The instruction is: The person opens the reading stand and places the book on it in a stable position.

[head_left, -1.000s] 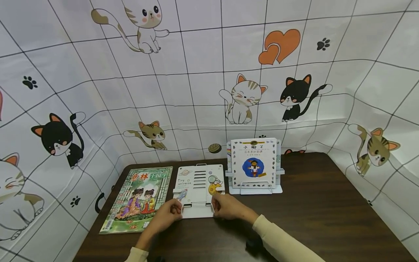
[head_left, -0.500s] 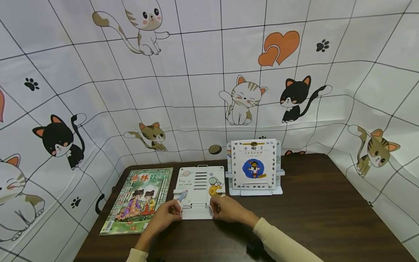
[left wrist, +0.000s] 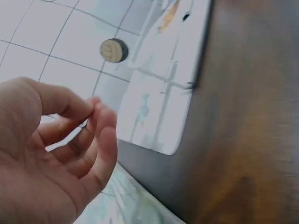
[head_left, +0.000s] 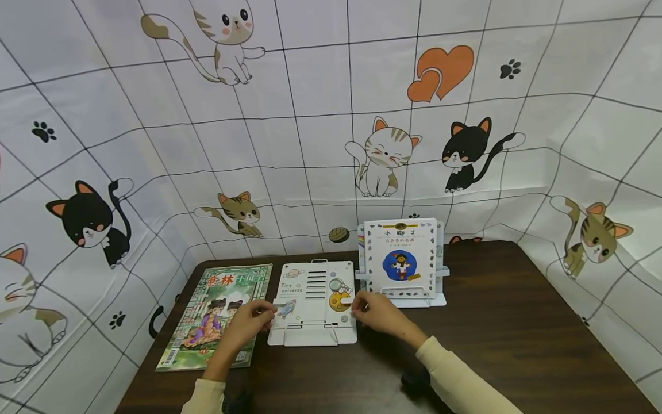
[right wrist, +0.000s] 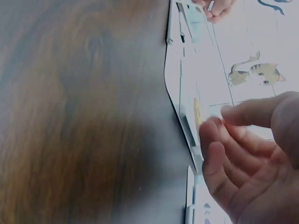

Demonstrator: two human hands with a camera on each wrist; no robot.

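Note:
A white fold-flat book stand [head_left: 312, 315] printed "Tiny universe", with a rocket and an astronaut, lies mid-table. Two thin wire page clips spread over its front ledge [head_left: 310, 339]. My left hand [head_left: 243, 326] is by the stand's left side tab, thumb and fingertips close together, with nothing visible in them. At the opposite side, my right hand [head_left: 381, 316] has loosely bent fingers near the right tab. In the right wrist view, a small gap shows between its thumb [right wrist: 247, 112] and index finger. The left wrist view shows the stand's corner [left wrist: 159, 135] just beyond the left fingertips.
Left of the stand lies a green magazine [head_left: 176, 359], partly under my left forearm. To the right, a second stand [head_left: 438, 300] holds an upright white book [head_left: 424, 247] behind its clips. A cat-patterned wall cloth [head_left: 305, 144] hangs behind the dark wooden table [head_left: 491, 333].
Both hands have let go of the wire clips at the ledge and moved outward and slightly up, to the stand's sides. The stand has stayed in place.

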